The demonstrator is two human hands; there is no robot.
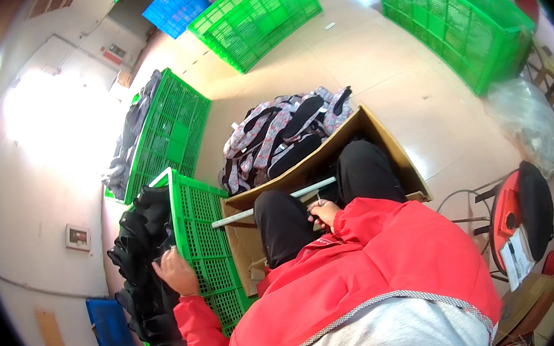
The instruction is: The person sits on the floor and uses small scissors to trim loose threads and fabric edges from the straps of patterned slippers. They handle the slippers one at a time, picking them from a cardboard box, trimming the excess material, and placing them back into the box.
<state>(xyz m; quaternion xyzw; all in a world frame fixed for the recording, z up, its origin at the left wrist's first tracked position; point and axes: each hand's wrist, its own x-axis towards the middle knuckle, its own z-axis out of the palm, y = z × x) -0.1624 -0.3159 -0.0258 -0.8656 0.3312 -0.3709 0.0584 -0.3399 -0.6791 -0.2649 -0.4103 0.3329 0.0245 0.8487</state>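
My left hand [175, 272] reaches over the side of a green plastic crate [206, 225], with its fingers apart against a stack of dark, soft-looking curved pieces [140, 251]. Whether it grips one of these does not show. Between my knees, my right hand [323, 214] is closed, and a small thin pale tip pokes out of it; the kind of thing is too small to tell. Beyond my knees stands an open cardboard box [278, 186], with a pale rod [244, 216] lying across it.
Behind the box lies a pile of patterned, black-lined fabric pieces [280, 130]. A second green crate [171, 126] holds dark cloth. Larger green crates [257, 20] and a blue crate [176, 9] stand farther off. At the right are a red-and-black stool [515, 218] and a clear plastic bag [522, 112].
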